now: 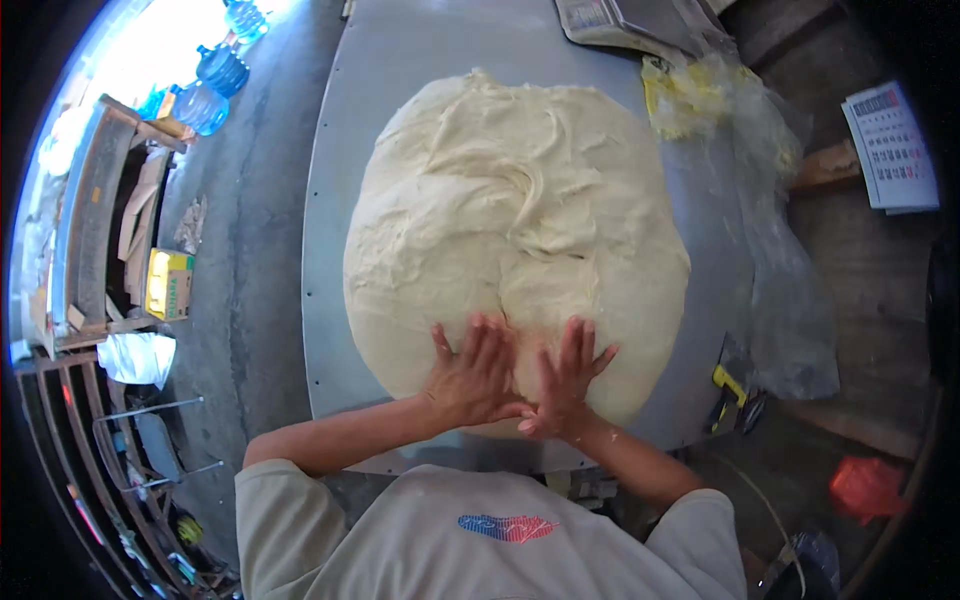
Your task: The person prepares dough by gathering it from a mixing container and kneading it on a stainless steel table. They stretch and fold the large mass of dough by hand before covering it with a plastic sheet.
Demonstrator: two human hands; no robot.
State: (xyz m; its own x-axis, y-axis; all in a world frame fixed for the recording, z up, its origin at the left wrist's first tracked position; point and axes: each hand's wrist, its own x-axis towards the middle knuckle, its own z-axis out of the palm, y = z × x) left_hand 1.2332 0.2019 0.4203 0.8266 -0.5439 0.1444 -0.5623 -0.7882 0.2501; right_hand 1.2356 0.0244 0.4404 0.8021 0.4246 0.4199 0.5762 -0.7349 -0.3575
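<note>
A huge slab of pale dough spreads over a metal-topped table, its surface creased and folded near the middle. My left hand lies flat on the dough's near part, fingers stretched forward and apart. Beside it, my right hand presses on the same near part with its fingers spread. The two thumbs come close together between the hands. Neither hand grips anything; both palms rest against the dough.
A scale stands at the table's far right. Clear plastic sheeting with a yellow bag hangs along the right edge. A yellow-handled tool lies at the near right corner. Blue water bottles and a yellow carton are off to the left.
</note>
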